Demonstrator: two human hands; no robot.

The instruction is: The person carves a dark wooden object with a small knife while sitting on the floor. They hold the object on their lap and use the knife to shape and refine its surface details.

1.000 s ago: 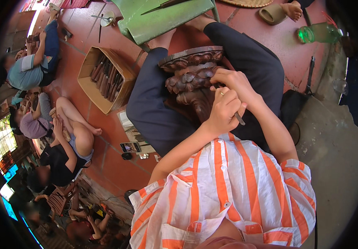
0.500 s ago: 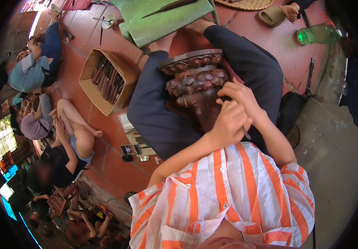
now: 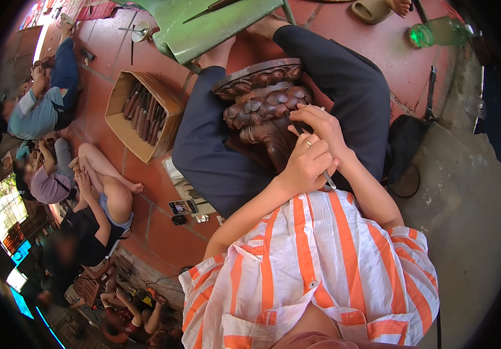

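A dark brown carved wooden piece (image 3: 262, 104) with leaf and scroll relief rests on my lap between my legs in dark trousers. My left hand (image 3: 307, 166) is closed in a fist around a thin metal carving tool (image 3: 328, 179), whose end sticks out below the fist. My right hand (image 3: 320, 123) lies just above it, fingers pinched on the tool's front part where it meets the carving's right side. The tool's tip is hidden by my fingers. My striped orange and white shirt fills the lower view.
An open cardboard box (image 3: 124, 125) holding several wooden-handled tools stands on the red tile floor to the left. A green table (image 3: 221, 26) is ahead, with a green bottle (image 3: 436, 32) and a black bag (image 3: 404, 145) at right. A phone (image 3: 182, 206) lies on the floor. Other people (image 3: 96, 203) sit at left.
Both hands have slid slightly down the right side of the carving, staying together on the tool. The carving has stayed in my lap.
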